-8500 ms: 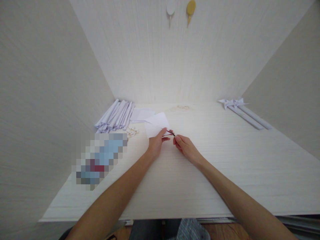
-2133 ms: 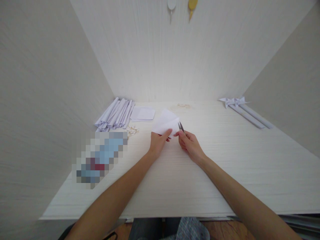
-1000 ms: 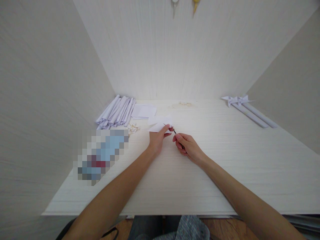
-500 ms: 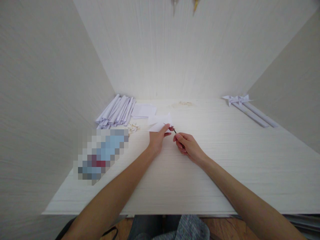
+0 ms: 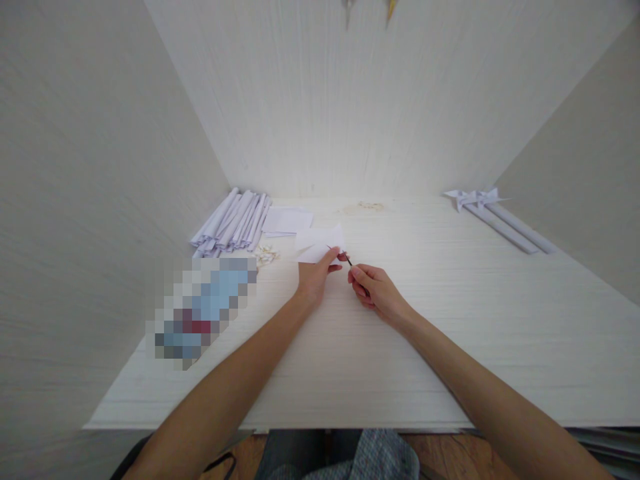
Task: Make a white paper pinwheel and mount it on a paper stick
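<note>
My left hand (image 5: 316,277) pinches a small white paper sheet (image 5: 320,237) between thumb and fingers, above the table in the middle. A slit or flap shows at the sheet's left side. My right hand (image 5: 373,287), just to the right, is closed around a slim dark pointed tool (image 5: 349,260). Its front end reaches up and left to the fingertips of my left hand, at the paper's lower right corner. The tool's exact kind is hard to make out, since my fingers cover its rear part.
Rolled white paper tubes (image 5: 235,223) lie piled at the back left, beside stacked paper squares (image 5: 287,220). Small pale bits (image 5: 267,255) lie in front. A blurred-out item (image 5: 210,310) rests at left. Two paper pinwheels on paper sticks (image 5: 500,217) lie at back right. Walls enclose the table.
Almost nothing differs. My right hand has shifted very slightly; my left hand keeps the paper in the same place.
</note>
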`<state>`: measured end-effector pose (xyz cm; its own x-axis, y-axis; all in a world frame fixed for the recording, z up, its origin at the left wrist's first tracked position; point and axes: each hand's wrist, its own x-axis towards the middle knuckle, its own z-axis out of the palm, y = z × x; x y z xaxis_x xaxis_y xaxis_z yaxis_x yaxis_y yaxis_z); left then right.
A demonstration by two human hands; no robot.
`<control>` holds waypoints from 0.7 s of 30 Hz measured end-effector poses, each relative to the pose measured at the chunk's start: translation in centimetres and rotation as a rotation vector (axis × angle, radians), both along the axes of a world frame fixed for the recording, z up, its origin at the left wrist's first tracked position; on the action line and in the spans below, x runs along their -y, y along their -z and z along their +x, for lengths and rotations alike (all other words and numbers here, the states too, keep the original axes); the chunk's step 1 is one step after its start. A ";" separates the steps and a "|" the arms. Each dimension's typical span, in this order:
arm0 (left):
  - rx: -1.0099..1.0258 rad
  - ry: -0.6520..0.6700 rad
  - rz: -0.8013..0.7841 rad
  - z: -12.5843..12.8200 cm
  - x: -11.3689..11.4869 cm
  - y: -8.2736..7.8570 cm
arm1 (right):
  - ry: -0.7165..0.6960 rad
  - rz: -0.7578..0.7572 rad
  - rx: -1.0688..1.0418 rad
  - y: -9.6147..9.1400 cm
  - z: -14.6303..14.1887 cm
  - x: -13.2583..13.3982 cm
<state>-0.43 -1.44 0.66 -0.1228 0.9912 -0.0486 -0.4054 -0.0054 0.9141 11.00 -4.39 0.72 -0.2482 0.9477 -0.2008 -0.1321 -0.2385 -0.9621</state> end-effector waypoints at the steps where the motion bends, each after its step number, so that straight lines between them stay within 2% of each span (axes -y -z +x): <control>1: -0.001 0.001 0.003 0.0 0.0 0.0 | 0.004 0.007 0.002 0.0 0.0 0.0; 6: -0.002 0.017 0.016 0.0 0.0 -0.1 | 0.020 0.049 -0.001 0.0 0.0 0.0; 10: 0.027 -0.040 -0.015 0.0 -0.1 -0.1 | 0.007 0.048 0.000 -0.1 0.0 0.2; 14: 0.025 -0.063 -0.018 -0.1 -0.2 -0.1 | 0.088 0.051 -0.058 -0.2 0.0 0.3; 21: -0.107 0.097 -0.005 0.2 0.3 0.0 | 0.208 0.063 -0.146 -0.1 -0.2 0.2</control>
<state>-0.24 -1.72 0.71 -0.0310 0.9985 -0.0456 -0.3038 0.0340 0.9521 10.85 -4.55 0.86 -0.0690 0.9909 -0.1158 -0.3103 -0.1316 -0.9415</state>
